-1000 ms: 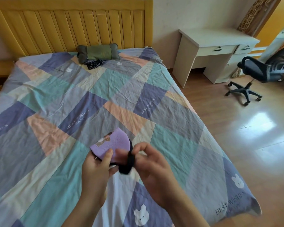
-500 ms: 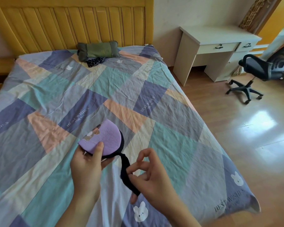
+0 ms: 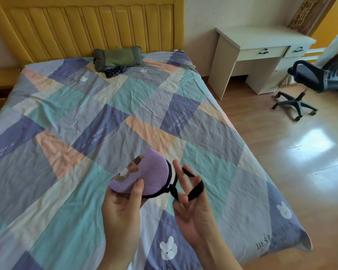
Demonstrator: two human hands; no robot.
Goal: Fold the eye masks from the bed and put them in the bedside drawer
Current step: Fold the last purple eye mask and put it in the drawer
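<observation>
A purple eye mask (image 3: 144,172), folded in half with a black edge, is held above the patchwork bed cover (image 3: 86,117). My left hand (image 3: 123,203) grips it from below, thumb pressed on its front. Its black elastic strap (image 3: 195,189) is looped around the fingers of my right hand (image 3: 191,207), just right of the mask. A dark patterned piece of cloth (image 3: 114,72) lies far off by the pillow; I cannot tell whether it is another mask. A wooden bedside cabinet (image 3: 0,78) shows at the left edge.
A green pillow (image 3: 117,57) rests against the yellow headboard (image 3: 90,26). Right of the bed stand a white desk (image 3: 261,47) with drawers and a black office chair (image 3: 312,80) on the wooden floor (image 3: 293,156).
The right hand pulled the black strap out and down, then brought it back up; the strap now wraps around its fingers. The left hand kept hold of the folded mask.
</observation>
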